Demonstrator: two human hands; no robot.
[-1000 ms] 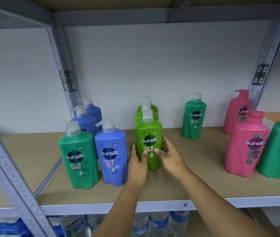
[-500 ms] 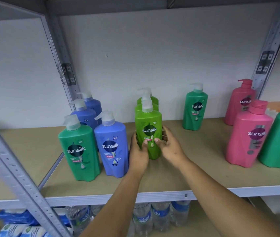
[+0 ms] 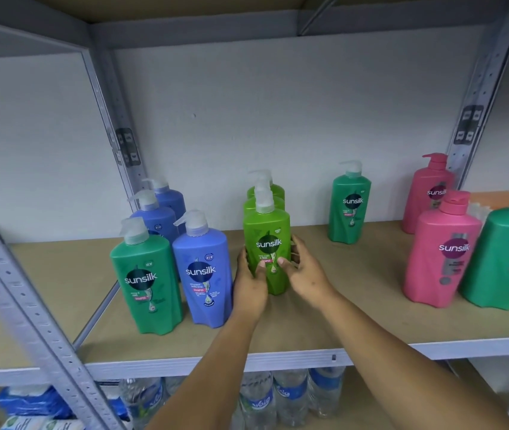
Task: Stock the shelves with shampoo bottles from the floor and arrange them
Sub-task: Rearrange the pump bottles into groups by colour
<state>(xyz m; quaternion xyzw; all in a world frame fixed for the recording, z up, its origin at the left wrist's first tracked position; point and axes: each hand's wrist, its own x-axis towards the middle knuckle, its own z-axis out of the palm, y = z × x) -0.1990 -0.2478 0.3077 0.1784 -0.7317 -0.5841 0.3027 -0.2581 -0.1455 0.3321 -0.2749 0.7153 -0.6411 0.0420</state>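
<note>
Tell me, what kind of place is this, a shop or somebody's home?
Most likely a shop's stockroom or a storage area. Plain metal shelving holds many shampoo bottles grouped by colour, and bottled water stands in a row on the shelf below. Both hands grip a light green bottle.

Clear water bottles (image 3: pixel 290 395) on the lower shelf, blue packets (image 3: pixel 33 401) to their left

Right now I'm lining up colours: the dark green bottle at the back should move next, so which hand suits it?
Right hand: the dark green bottle stands on its side of the lime bottle; the left hand would cross it.
</note>
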